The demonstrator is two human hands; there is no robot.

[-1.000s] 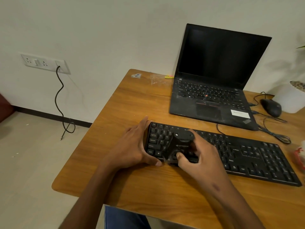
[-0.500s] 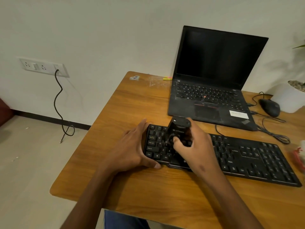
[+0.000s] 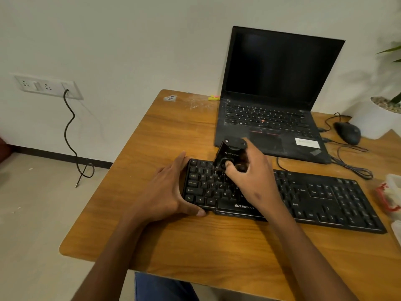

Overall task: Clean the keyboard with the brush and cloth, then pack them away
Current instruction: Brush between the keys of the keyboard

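The keyboard [image 3: 303, 196], marked ZEBRONICS, lies near the tabletop's [image 3: 173, 242] front edge. The right hand [image 3: 249, 181] grips the brush [image 3: 227, 155]; the flat left hand [image 3: 167, 192] steadies the keyboard's left end.

The brush's [image 3: 230, 156] bristles seem hidden behind the right hand's fingers [image 3: 230, 164].

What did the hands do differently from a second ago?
The right hand swept the black brush away from the keyboard's front edge, up to its top key rows, gripping it throughout. The left hand stayed braced against the keyboard's left end. The keyboard, laptop and mouse kept their places.
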